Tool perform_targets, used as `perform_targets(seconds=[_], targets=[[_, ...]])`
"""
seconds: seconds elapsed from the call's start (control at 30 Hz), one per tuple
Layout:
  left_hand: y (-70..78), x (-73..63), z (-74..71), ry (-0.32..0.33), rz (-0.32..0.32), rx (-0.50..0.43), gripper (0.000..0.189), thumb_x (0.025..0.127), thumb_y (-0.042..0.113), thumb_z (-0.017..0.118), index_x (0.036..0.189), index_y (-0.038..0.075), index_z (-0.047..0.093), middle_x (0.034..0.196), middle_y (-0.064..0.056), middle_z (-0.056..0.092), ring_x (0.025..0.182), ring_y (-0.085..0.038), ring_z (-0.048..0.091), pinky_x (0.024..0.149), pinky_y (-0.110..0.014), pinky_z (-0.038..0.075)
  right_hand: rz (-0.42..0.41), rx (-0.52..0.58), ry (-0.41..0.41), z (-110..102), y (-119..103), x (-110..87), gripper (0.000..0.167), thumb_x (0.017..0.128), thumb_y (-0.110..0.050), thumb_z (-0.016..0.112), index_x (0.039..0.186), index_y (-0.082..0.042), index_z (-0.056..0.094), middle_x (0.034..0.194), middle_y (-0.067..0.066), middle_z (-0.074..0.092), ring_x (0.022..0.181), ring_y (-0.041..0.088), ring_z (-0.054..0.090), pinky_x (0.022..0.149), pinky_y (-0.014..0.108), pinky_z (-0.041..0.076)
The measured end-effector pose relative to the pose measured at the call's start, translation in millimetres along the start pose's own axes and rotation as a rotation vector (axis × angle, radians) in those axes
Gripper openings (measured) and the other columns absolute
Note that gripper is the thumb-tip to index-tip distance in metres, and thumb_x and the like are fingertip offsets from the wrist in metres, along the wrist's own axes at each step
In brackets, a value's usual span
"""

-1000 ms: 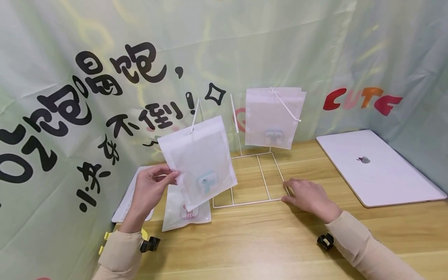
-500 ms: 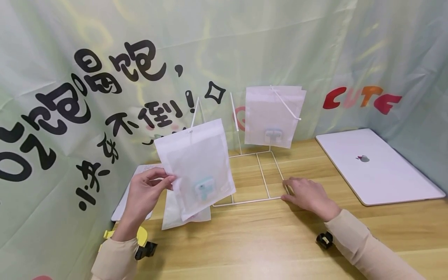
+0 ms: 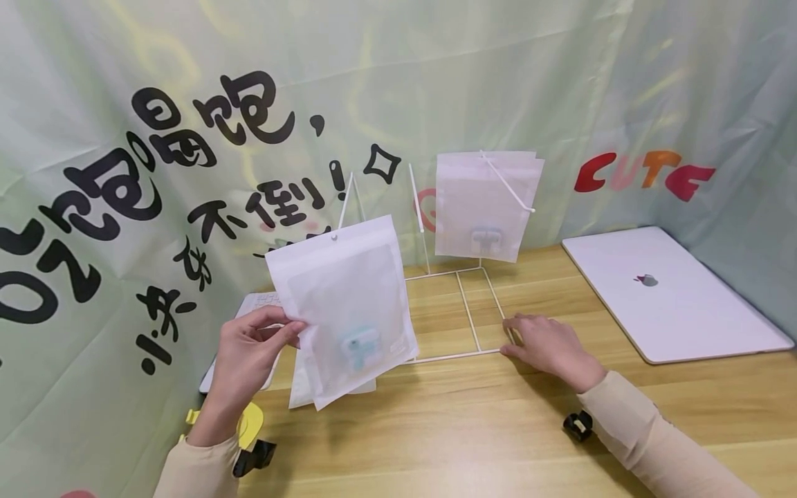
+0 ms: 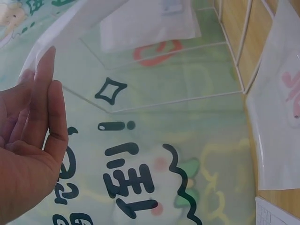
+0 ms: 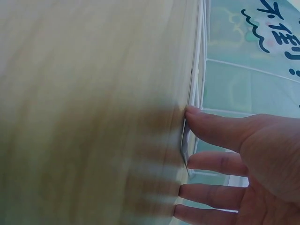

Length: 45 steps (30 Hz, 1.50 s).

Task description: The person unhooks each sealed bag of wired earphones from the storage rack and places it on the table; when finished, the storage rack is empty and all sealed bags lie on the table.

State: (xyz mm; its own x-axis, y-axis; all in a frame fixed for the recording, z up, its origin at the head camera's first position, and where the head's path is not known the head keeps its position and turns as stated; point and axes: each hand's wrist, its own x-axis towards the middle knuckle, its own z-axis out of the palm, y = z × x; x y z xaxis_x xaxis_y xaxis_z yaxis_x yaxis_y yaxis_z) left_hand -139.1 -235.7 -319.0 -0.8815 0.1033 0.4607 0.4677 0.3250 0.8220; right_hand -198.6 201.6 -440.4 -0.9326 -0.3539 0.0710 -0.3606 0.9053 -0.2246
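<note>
With thumb and fingertips, my left hand (image 3: 249, 353) pinches the left edge of a white flat packet (image 3: 336, 290) with a pale blue print. Its top edge is at the tip of a white hook on the wire rack (image 3: 445, 359); whether the hook still passes through it I cannot tell. In the left wrist view, that hand (image 4: 33, 126) has the packet (image 4: 61, 30) between thumb and fingers. My right hand (image 3: 551, 349) rests at the rack's near right base corner. Its extended thumb and fingers (image 5: 211, 129) touch the base wire and table in the right wrist view.
Behind, more white packets (image 3: 486, 200) hang from the rack's right hook. Another packet (image 4: 276, 126) with a pink print lies on the table at left, partly covered. A closed laptop (image 3: 679, 304) lies at right, a white keyboard (image 3: 252, 304) at left. A printed curtain encloses the back.
My left hand has drawn the packet down, left and toward me, along the hook to its tip. It now covers more of the packet on the table. My right hand stays at the rack's corner.
</note>
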Motion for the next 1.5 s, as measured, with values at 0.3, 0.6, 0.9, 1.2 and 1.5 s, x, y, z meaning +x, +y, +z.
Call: perform_targets(seconds=[0.3, 0.6, 0.9, 1.2, 1.5], targets=[[8.2, 2.2, 1.6, 0.011, 0.046, -0.039, 0.009, 0.083, -0.009, 0.074, 0.091, -0.004, 0.072, 0.088, -0.014, 0.068, 0.062, -0.02, 0.068, 0.063, -0.03, 0.056, 0.009, 0.013, -0.01, 1.6, 0.9, 0.1, 0.051, 0.089, -0.037, 0.073, 0.127, -0.004, 0.064, 0.129, 0.022, 0.06, 0.105, 0.044, 0.062, 0.07, 0.056, 0.052], [16.1, 5.1, 3.8, 0.02, 0.093, -0.076, 0.011, 0.081, -0.014, 0.072, 0.09, -0.008, 0.071, 0.087, -0.012, 0.069, 0.061, -0.02, 0.068, 0.065, -0.029, 0.056, 0.015, 0.006, -0.006, 1.3, 1.4, 0.4, 0.051, 0.089, -0.037, 0.073, 0.128, -0.005, 0.064, 0.129, 0.022, 0.059, 0.105, 0.044, 0.062, 0.07, 0.056, 0.052], [20.6, 0.0, 5.2, 0.005, 0.098, -0.098, 0.012, 0.081, -0.016, 0.071, 0.09, -0.008, 0.071, 0.086, -0.011, 0.07, 0.06, -0.02, 0.067, 0.063, -0.029, 0.056, 0.021, 0.008, -0.016, 0.2, 1.0, 0.1, 0.052, 0.09, -0.038, 0.072, 0.129, -0.005, 0.063, 0.131, 0.023, 0.058, 0.107, 0.045, 0.061, 0.07, 0.056, 0.052], [16.6, -25.9, 10.6, -0.064, -0.041, -0.023, 0.01, 0.084, -0.01, 0.072, 0.089, -0.001, 0.072, 0.08, -0.008, 0.071, 0.06, -0.021, 0.066, 0.061, -0.03, 0.055, 0.018, 0.003, -0.008, -5.2, 0.6, 2.0, 0.052, 0.09, -0.037, 0.072, 0.129, -0.004, 0.063, 0.131, 0.024, 0.057, 0.108, 0.046, 0.06, 0.073, 0.058, 0.051], [8.6, -49.3, 27.9, -0.127, -0.177, -0.133, 0.009, 0.084, -0.008, 0.073, 0.088, 0.0, 0.071, 0.086, -0.009, 0.071, 0.062, -0.019, 0.065, 0.06, -0.034, 0.056, 0.027, 0.018, -0.037, -3.0, -0.7, 0.3, 0.053, 0.091, -0.038, 0.071, 0.131, -0.004, 0.062, 0.133, 0.025, 0.055, 0.112, 0.046, 0.058, 0.074, 0.059, 0.051]])
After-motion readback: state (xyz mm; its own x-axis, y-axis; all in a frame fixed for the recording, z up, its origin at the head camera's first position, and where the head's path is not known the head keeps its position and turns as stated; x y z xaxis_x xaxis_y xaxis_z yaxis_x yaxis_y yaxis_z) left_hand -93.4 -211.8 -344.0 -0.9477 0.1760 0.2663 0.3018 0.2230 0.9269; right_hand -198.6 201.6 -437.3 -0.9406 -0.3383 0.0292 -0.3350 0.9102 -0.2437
